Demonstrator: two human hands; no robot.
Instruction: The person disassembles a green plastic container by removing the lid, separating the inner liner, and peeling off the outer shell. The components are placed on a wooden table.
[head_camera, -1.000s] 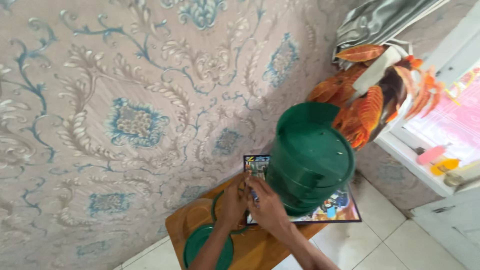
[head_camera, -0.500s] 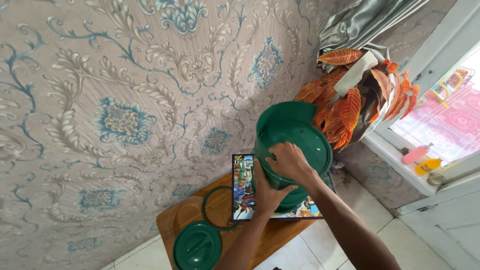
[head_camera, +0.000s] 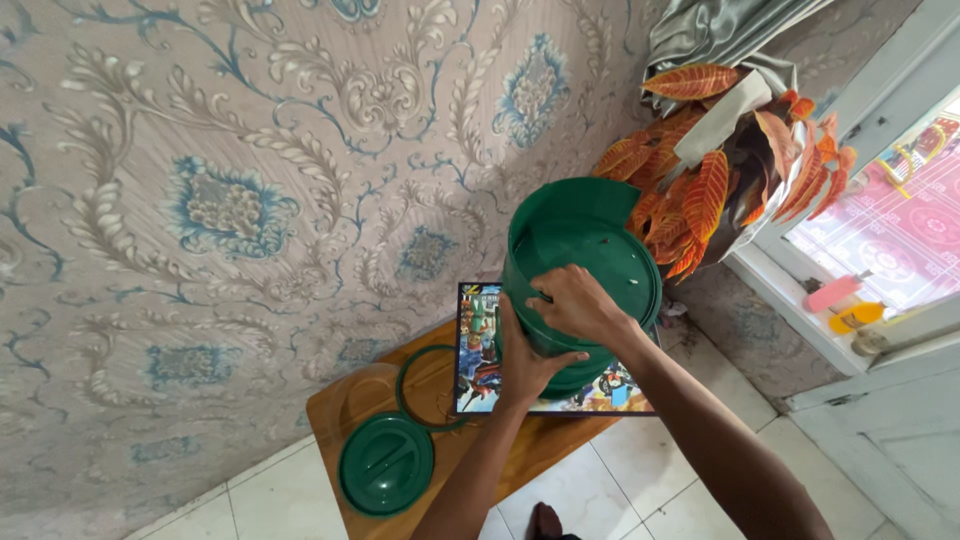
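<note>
A tall green plastic container (head_camera: 590, 235) stands open on a colourful picture board (head_camera: 478, 345) on a low wooden table (head_camera: 335, 410). My right hand (head_camera: 572, 303) grips the container's near rim, fingers curled over the edge. My left hand (head_camera: 525, 358) presses against the container's side lower down, holding it. Its green lid (head_camera: 386, 463) lies flat at the table's left end. A thin green ring (head_camera: 428, 385) lies between the lid and the board.
A patterned wallpapered wall (head_camera: 250, 200) rises behind the table. Orange-leaved artificial foliage (head_camera: 700, 190) and a grey curtain (head_camera: 715, 30) stand to the right. A window sill (head_camera: 850, 320) holds small bottles. White floor tiles (head_camera: 640, 480) lie below.
My right hand moved from the table up to the container's rim. My left hand settled on its side. The view shifted down and closer.
</note>
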